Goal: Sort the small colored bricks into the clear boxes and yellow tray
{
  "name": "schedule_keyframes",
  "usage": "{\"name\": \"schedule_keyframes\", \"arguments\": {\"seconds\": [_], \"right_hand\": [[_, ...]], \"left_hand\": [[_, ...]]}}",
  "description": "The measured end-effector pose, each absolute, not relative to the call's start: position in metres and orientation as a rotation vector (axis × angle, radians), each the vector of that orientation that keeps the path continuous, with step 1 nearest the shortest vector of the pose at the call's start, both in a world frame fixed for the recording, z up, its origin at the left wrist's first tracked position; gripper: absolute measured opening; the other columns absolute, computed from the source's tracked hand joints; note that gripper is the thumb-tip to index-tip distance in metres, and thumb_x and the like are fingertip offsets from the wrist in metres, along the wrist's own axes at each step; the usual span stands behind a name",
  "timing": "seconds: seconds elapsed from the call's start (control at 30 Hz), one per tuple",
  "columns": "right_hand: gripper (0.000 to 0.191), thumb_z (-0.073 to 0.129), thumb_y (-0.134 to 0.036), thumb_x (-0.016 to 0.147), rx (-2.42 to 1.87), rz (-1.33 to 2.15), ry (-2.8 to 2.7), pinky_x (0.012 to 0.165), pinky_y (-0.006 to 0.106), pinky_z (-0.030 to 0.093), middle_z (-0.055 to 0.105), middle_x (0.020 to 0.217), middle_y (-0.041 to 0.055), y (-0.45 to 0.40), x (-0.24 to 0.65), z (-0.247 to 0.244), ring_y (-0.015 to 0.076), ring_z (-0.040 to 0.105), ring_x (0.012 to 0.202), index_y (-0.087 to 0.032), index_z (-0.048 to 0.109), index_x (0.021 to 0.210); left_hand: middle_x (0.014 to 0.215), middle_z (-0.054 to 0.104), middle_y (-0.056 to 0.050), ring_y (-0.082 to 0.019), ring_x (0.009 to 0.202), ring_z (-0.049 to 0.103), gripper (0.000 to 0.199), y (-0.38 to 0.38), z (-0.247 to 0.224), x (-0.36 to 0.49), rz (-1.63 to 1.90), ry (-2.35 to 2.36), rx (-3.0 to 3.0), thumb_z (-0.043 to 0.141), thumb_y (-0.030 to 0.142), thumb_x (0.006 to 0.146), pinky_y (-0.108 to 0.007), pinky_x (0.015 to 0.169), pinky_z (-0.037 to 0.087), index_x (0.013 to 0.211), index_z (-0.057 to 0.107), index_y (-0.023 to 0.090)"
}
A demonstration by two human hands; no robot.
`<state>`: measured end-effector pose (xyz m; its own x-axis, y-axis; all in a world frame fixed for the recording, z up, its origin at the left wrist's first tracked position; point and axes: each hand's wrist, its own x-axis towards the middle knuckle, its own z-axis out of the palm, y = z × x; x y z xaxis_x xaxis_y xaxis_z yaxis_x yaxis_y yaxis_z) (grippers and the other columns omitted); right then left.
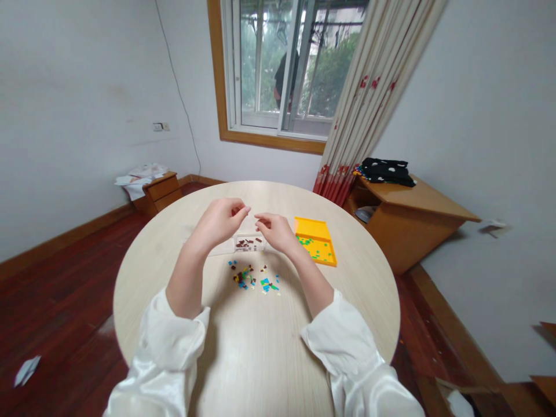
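Note:
My left hand hovers above the table with thumb and fingertips pinched together; anything between them is too small to make out. Facing it across a small gap, my right hand also has its fingers drawn together, their contents hidden. Below and between them sits a clear plastic tray with small brown building bricks in it. Nearer to me lies a loose heap of mixed tiny bricks. Beside the heap are several blue and green bricks. An opened yellow case with scattered green bricks is right of my right hand.
Everything rests on a round pale wooden table. A low cabinet with papers stands back left. Back right is a wooden desk with dark cloth on it, next to a curtain. A person is visible through the window.

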<state>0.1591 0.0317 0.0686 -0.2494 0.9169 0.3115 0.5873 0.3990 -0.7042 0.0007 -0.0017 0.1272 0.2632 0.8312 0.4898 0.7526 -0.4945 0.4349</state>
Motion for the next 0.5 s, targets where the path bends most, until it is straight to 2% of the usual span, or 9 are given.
{"name": "schedule_keyframes", "arguments": {"seconds": [0.23,0.37,0.5], "right_hand": [[0.024,0.051,-0.009,0.08,-1.221,0.602,-2.425,0.075,0.022,0.046,0.072,0.091,0.0088,0.025,0.149,0.058,0.0149,0.065,0.082,-0.012,0.072,0.092],[0.025,0.052,-0.005,0.076,-1.166,0.543,-2.654,0.071,0.022,0.043,0.072,0.092,0.0109,0.019,0.128,0.038,0.0154,0.063,0.081,-0.01,0.072,0.091],[0.019,0.057,-0.009,0.075,-1.092,0.456,-2.79,0.067,0.021,0.041,0.071,0.089,0.0121,0.011,0.112,0.024,0.0147,0.061,0.077,-0.008,0.071,0.089]], "left_hand": [[0.056,0.06,-0.002,-0.014,0.055,0.05,0.031,-0.002,0.127,0.001,1.06,1.523,2.395,0.043,0.035,0.081,-0.025,0.053,0.034,0.062,0.06,0.016],[0.058,0.061,-0.003,-0.015,0.056,0.051,0.03,-0.003,0.129,0.001,1.041,1.549,2.373,0.044,0.034,0.08,-0.026,0.055,0.035,0.064,0.061,0.015],[0.059,0.061,-0.003,-0.015,0.057,0.052,0.031,-0.004,0.13,0.001,1.055,1.547,2.364,0.043,0.034,0.081,-0.026,0.055,0.035,0.065,0.061,0.015]]}}
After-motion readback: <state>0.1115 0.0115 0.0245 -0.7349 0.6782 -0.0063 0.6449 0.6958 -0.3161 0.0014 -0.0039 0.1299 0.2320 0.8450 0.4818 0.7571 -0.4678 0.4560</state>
